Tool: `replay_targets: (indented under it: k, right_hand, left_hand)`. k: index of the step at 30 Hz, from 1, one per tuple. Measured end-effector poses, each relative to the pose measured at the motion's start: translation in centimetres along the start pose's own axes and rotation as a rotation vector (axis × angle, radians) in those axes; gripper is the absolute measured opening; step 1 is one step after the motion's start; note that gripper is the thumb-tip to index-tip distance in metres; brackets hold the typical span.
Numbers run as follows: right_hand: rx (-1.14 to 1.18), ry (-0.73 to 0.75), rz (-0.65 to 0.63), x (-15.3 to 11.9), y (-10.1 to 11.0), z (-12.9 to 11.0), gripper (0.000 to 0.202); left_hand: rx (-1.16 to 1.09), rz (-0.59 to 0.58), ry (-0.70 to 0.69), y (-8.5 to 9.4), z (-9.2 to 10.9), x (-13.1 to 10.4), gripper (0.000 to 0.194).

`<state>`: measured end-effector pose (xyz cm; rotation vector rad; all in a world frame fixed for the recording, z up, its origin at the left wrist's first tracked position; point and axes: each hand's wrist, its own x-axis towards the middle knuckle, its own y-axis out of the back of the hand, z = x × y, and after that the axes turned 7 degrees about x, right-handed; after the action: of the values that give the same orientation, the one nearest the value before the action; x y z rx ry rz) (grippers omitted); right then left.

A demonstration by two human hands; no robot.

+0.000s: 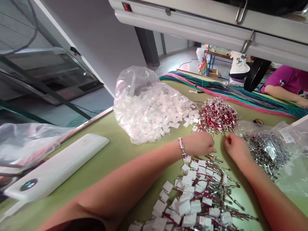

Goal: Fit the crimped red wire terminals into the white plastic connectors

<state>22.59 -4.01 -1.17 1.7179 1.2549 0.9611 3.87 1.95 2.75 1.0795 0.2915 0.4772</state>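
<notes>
My right hand (237,148) pinches a short red wire (224,133) at the near edge of a pile of red wires with silver terminals (218,115). Just left of it, my left hand (202,144) is curled closed, thumb and fingers together; what it may hold is hidden. Below both hands lie many white connectors with red wires and metal ends (190,192), spread in overlapping rows. Beyond my left forearm, a clear plastic bag (134,83) spills loose white connector housings (161,112) toward the wire pile.
A bag of metal terminals (269,150) lies at right, with a roll of black tape (258,122) behind it. Long bundled wires (240,96) cross the table's back. A white device with a round display (57,166) rests at left. Two people sit beyond the table.
</notes>
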Motion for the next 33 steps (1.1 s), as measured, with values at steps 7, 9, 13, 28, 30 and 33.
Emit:
replay_targets:
  k: [7, 9, 13, 28, 30, 33]
  right_hand:
    - [0.271, 0.043, 0.011, -1.4, 1.5, 0.8, 0.023]
    - [0.392, 0.098, 0.005, -2.1, 1.5, 0.0, 0.02]
    - [0.446, 0.184, -0.019, -3.0, 1.3, -1.4, 0.015]
    - [0.136, 0.179, -0.043, -2.8, 1.4, -2.2, 0.016]
    - [0.245, 0.147, -0.003, -2.9, 1.5, -2.4, 0.018]
    - [0.506, 0.098, -0.061, -2.5, 2.3, -2.0, 0.025]
  left_hand:
    - [-0.333, 0.134, 0.166, -0.4, -0.1, 0.9, 0.026]
    - [-0.585, 0.204, 0.199, -0.9, 0.2, 1.1, 0.022]
    - [-1.009, 0.269, 0.222, -1.7, 0.7, 1.2, 0.02]
    - [0.268, 0.581, -0.31, -1.7, 1.3, 0.1, 0.054]
    - [0.39, 0.334, -0.304, -2.3, 1.7, 0.0, 0.062]
    - [0.361, 0.149, -0.148, -2.8, 1.6, 0.2, 0.07]
